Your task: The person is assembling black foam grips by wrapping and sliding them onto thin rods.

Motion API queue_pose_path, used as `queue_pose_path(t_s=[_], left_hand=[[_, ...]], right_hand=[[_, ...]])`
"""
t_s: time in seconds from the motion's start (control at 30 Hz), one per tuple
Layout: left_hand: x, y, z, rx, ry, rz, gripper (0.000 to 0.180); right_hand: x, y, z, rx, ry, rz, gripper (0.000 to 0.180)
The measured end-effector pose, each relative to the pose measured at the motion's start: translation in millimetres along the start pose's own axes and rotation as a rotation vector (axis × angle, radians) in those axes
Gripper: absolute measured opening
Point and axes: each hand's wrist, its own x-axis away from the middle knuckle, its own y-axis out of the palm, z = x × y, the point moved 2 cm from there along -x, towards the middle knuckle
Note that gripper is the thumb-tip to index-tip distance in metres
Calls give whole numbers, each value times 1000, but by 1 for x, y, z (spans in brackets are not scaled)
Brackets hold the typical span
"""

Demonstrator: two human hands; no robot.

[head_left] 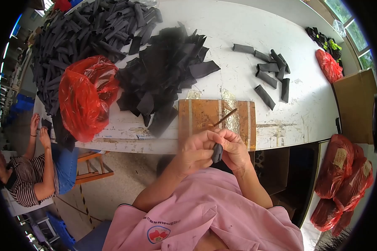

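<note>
My left hand (197, 151) and my right hand (235, 149) meet in front of my chest, at the near edge of the table. Between them is a small dark fabric piece (217, 154), with the fingers of both hands closed on it. A thin brown stick (227, 116) slants up and right just beyond my fingertips; whether a hand holds its lower end cannot be made out. Beneath it lies a brown board (201, 119) crossed by strips of tape. Several dark rolled fabric tubes (265, 97) are scattered to the right of the board.
Left of the board are a heap of flat dark fabric pieces (163, 62), a red plastic bag (86, 100) and a large pile of dark tubes (83, 29). Red bags (343, 180) and a cardboard box (358, 106) stand at right. Another person (37, 171) works at far left.
</note>
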Motion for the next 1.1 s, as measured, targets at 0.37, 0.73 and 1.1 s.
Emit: queue_pose_path(t_s=[0.37,0.73,1.1], left_hand=[[0,46,6,-615,596,255,20],[-29,74,61,519,70,-510,21],[-69,45,50,1042,-143,103,17]], right_hand=[[17,42,-59,1023,-706,100,9],[-5,71,-111,656,-212,14,20],[-46,33,-94,417,18,-9,21]])
